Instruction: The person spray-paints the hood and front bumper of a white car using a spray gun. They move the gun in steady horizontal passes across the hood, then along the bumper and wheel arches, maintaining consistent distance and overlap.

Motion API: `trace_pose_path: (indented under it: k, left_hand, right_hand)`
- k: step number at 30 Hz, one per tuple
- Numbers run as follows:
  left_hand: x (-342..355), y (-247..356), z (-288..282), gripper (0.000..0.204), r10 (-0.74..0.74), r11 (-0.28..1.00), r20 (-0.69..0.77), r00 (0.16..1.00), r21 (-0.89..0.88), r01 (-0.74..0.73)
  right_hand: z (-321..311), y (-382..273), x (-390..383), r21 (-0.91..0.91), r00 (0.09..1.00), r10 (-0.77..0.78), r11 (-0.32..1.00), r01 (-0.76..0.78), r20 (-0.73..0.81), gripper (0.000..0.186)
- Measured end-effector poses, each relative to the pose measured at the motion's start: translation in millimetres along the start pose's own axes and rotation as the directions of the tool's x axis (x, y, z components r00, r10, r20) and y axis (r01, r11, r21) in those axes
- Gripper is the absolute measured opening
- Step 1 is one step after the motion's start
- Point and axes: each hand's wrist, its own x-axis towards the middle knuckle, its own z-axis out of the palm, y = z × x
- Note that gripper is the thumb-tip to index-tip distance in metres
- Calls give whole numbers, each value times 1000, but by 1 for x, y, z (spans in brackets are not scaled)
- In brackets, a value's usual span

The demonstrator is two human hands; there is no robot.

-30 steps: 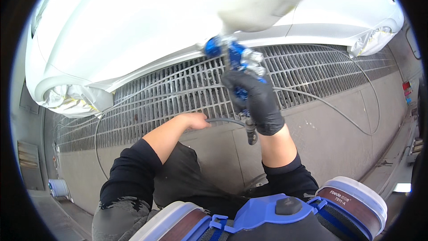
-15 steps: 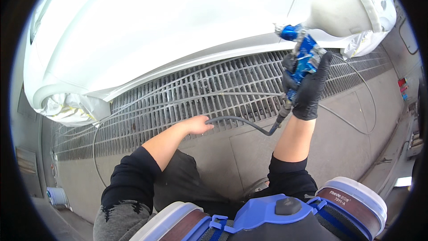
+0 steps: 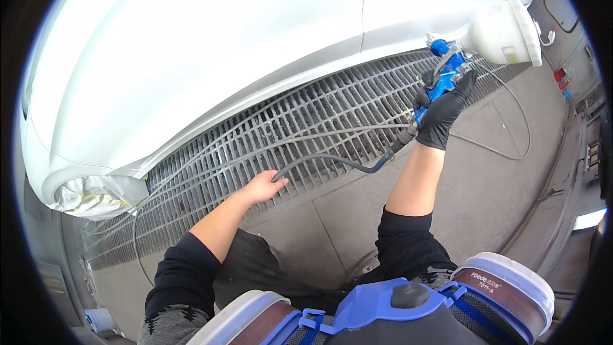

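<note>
My right hand (image 3: 444, 114), in a black glove, is wrapped round the handle of a blue spray gun (image 3: 450, 64) at the right. A white paint cup (image 3: 504, 33) sits on the gun, tipped to the right. The gun's nozzle end is close to the lower edge of a white car body (image 3: 211, 32); the gap between them is hard to judge. From the handle a grey air hose (image 3: 332, 158) runs left to my bare left hand (image 3: 263, 186), whose fingers are closed round it.
A metal floor grating (image 3: 255, 129) runs along the car, with hoses lying across it. Wrinkled masking film (image 3: 96, 195) covers the wheel at the left. A blue-and-white roll (image 3: 101, 321) lies at lower left. My respirator (image 3: 396, 300) fills the bottom edge.
The spray gun and my right hand have moved right. My left hand has shifted slightly left with the hose. The view has turned, and a panel seam now shows more fully.
</note>
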Motion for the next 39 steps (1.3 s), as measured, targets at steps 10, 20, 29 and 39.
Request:
trace_pose_path:
  k: [10,20,29,39]
  left_hand:
    - [15,-40,4,41,135,982,-25,991,136,-131]
    - [14,-31,1,43,90,954,193,977,266,-140]
    - [-1,-15,-1,36,202,979,19,979,37,-203]
    - [3,-7,2,32,268,963,-61,961,-23,-270]
  right_hand:
    - [55,8,-56,94,928,120,982,-163,352,73]
    - [133,32,-105,-100,563,225,965,-243,795,37]
    - [80,-36,-35,-33,847,193,978,-204,495,56]
    - [46,-60,13,-115,993,-92,988,101,79,75]
